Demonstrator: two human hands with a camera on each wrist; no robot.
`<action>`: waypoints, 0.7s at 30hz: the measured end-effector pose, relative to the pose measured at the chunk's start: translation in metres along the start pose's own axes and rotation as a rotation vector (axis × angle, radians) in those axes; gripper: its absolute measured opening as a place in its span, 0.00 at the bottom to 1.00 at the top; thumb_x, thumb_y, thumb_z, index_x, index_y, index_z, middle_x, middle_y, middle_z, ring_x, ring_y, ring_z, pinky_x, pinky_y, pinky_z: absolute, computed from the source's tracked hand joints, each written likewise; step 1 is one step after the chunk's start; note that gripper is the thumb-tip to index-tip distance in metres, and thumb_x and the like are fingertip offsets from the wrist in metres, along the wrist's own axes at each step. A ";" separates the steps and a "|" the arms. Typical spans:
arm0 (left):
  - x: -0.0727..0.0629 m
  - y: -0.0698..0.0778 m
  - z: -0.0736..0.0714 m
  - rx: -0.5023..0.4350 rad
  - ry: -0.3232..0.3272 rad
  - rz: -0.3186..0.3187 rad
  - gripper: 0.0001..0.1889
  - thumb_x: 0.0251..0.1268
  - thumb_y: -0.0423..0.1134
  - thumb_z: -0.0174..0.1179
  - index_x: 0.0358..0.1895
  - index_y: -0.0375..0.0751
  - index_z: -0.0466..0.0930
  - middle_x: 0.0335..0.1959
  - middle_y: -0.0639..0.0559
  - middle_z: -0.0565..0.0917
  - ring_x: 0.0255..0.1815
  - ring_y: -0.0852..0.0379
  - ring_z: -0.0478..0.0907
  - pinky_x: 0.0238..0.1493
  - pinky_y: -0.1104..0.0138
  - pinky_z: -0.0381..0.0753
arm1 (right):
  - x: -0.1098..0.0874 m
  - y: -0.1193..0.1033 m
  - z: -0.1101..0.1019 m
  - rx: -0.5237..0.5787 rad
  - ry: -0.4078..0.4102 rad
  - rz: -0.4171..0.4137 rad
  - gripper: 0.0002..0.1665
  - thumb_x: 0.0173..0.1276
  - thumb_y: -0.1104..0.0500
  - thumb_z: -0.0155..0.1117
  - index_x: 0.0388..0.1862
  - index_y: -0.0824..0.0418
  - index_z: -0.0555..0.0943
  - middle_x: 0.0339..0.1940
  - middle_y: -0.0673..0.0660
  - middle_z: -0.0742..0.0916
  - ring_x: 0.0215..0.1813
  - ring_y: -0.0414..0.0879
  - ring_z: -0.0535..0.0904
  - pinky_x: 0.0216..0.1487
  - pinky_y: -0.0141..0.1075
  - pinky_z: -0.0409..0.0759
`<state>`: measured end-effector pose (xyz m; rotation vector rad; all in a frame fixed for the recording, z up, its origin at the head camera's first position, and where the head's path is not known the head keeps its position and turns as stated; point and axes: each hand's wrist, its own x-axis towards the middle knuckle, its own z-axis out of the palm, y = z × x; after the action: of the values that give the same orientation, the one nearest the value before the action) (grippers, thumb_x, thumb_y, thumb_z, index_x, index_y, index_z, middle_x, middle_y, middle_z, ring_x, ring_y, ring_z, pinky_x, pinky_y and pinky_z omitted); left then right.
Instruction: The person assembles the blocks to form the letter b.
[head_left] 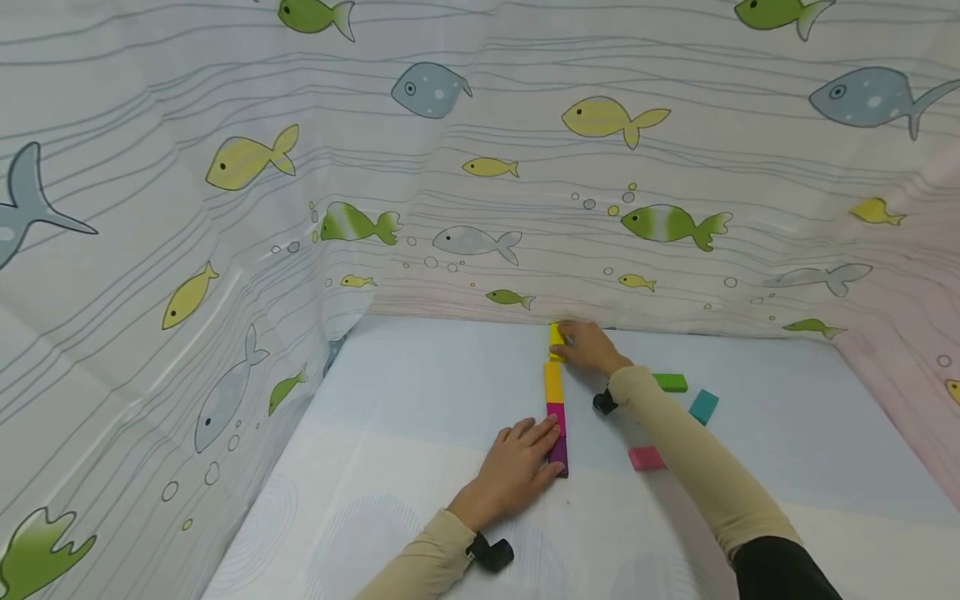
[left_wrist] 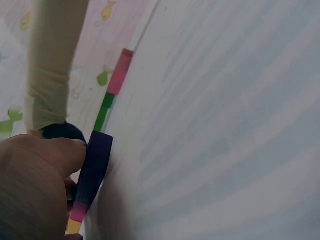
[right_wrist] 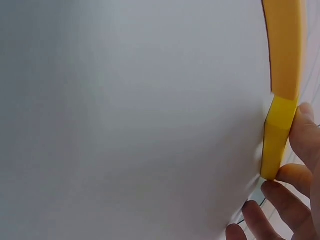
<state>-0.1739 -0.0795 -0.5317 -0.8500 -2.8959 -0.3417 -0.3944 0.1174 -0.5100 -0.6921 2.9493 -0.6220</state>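
Observation:
A straight row of blocks runs away from me in the head view: purple [head_left: 560, 458], magenta [head_left: 557, 409], orange [head_left: 553, 382] and, at the far end, yellow [head_left: 556, 337]. My right hand [head_left: 592, 348] pinches the yellow block between thumb and fingers; the right wrist view shows this yellow block [right_wrist: 276, 140] meeting the end of the orange block [right_wrist: 286, 47]. With fingers stretched out, my left hand [head_left: 510, 471] rests along the near part of the row. Its thumb [left_wrist: 72, 152] touches the side of the purple block [left_wrist: 97, 155].
Right of the row lie loose blocks: green [head_left: 670, 382], teal [head_left: 703, 407] and pink [head_left: 647, 458], the last partly behind my right forearm. A fish-print sheet [head_left: 540, 250] rises at the white table's [head_left: 420, 383] back edge and along its sides.

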 end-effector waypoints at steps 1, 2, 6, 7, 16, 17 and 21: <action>0.000 0.000 0.000 0.000 -0.001 0.000 0.30 0.83 0.57 0.52 0.79 0.48 0.73 0.80 0.54 0.72 0.77 0.46 0.72 0.72 0.50 0.74 | 0.000 -0.001 0.001 0.006 -0.002 -0.001 0.37 0.79 0.48 0.66 0.76 0.70 0.74 0.75 0.67 0.79 0.78 0.65 0.72 0.81 0.57 0.66; 0.000 0.000 0.001 0.001 -0.003 -0.001 0.30 0.83 0.57 0.52 0.79 0.49 0.72 0.80 0.54 0.72 0.77 0.46 0.72 0.72 0.50 0.74 | 0.000 -0.002 0.001 0.012 -0.004 -0.003 0.37 0.78 0.48 0.67 0.76 0.70 0.74 0.75 0.67 0.79 0.79 0.65 0.72 0.81 0.57 0.66; 0.000 -0.001 0.000 0.009 0.002 -0.001 0.29 0.83 0.57 0.52 0.79 0.49 0.73 0.80 0.54 0.72 0.77 0.46 0.72 0.72 0.51 0.74 | 0.000 -0.004 0.002 0.020 -0.005 -0.017 0.37 0.78 0.48 0.67 0.76 0.69 0.74 0.75 0.67 0.80 0.78 0.65 0.73 0.80 0.58 0.67; 0.000 0.000 0.000 0.012 0.004 0.000 0.29 0.83 0.57 0.52 0.79 0.49 0.73 0.80 0.54 0.72 0.77 0.46 0.72 0.72 0.51 0.74 | 0.000 -0.005 0.001 0.023 -0.007 -0.018 0.37 0.78 0.48 0.67 0.76 0.69 0.73 0.75 0.67 0.80 0.78 0.65 0.72 0.80 0.58 0.66; 0.000 0.001 -0.001 0.016 0.007 0.003 0.29 0.83 0.57 0.52 0.78 0.48 0.73 0.80 0.54 0.73 0.77 0.46 0.73 0.72 0.50 0.75 | -0.003 -0.005 0.002 0.031 -0.013 -0.043 0.39 0.77 0.47 0.68 0.77 0.69 0.73 0.74 0.66 0.80 0.78 0.64 0.73 0.81 0.58 0.66; 0.000 0.001 -0.002 0.018 0.007 0.004 0.29 0.83 0.57 0.52 0.78 0.48 0.73 0.80 0.54 0.73 0.77 0.46 0.73 0.72 0.50 0.75 | -0.003 -0.004 0.002 0.032 -0.013 -0.043 0.39 0.77 0.47 0.68 0.76 0.69 0.73 0.74 0.66 0.80 0.78 0.64 0.73 0.80 0.58 0.66; 0.000 0.001 -0.001 0.021 0.006 0.005 0.29 0.84 0.57 0.52 0.78 0.48 0.73 0.80 0.53 0.73 0.77 0.46 0.73 0.71 0.50 0.75 | -0.001 -0.002 0.004 0.016 -0.022 -0.029 0.39 0.77 0.45 0.67 0.77 0.67 0.73 0.75 0.66 0.80 0.78 0.65 0.72 0.80 0.58 0.66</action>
<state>-0.1736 -0.0785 -0.5300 -0.8509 -2.8863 -0.3116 -0.3917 0.1145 -0.5127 -0.7374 2.9163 -0.6354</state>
